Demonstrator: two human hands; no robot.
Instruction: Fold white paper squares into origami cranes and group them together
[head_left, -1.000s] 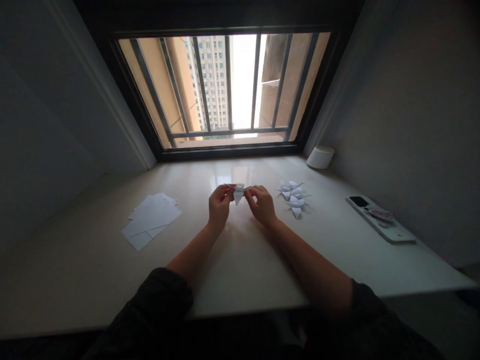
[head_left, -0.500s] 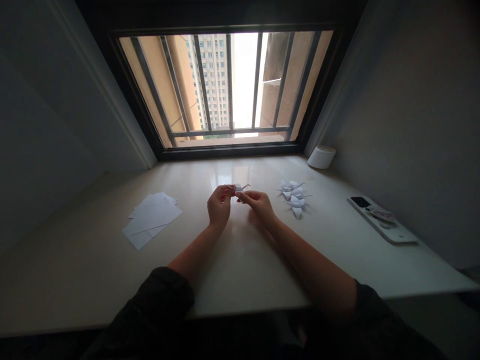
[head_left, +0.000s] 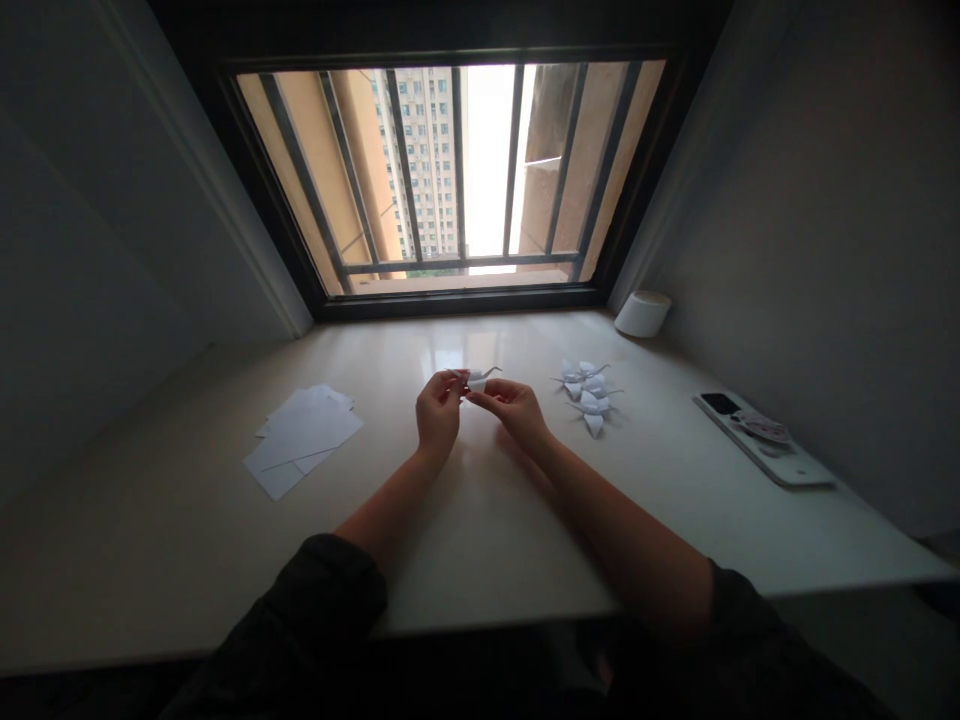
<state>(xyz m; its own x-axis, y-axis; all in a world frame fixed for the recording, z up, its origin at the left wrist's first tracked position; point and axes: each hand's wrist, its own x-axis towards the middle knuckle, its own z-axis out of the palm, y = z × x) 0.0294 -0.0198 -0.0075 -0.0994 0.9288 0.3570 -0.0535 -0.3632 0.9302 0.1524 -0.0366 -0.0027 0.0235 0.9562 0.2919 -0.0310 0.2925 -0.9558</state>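
A small white paper crane [head_left: 477, 380] is held up between my two hands, its thin bent head and neck pointing right. My left hand [head_left: 438, 410] is closed on its left side, fingertips pinching the paper. My right hand [head_left: 516, 408] is closed below and to the right, thumb pointing left at the crane's lower edge; its other fingers are partly hidden behind the thumb. Several finished paper cranes [head_left: 592, 402] sit in a cluster on the pale tabletop [head_left: 495, 560], right of my right hand.
A loose stack of white paper sheets [head_left: 304, 435] lies on the left. At the right are a phone [head_left: 795, 462] with a sticker-like ornament on its back and a white round container [head_left: 643, 314] by the wall. A barred window [head_left: 461, 305] stands behind the table.
My right thumb and fingers have shifted slightly left and down on the crane, so more of its white body shows. The left hand is nearly still.
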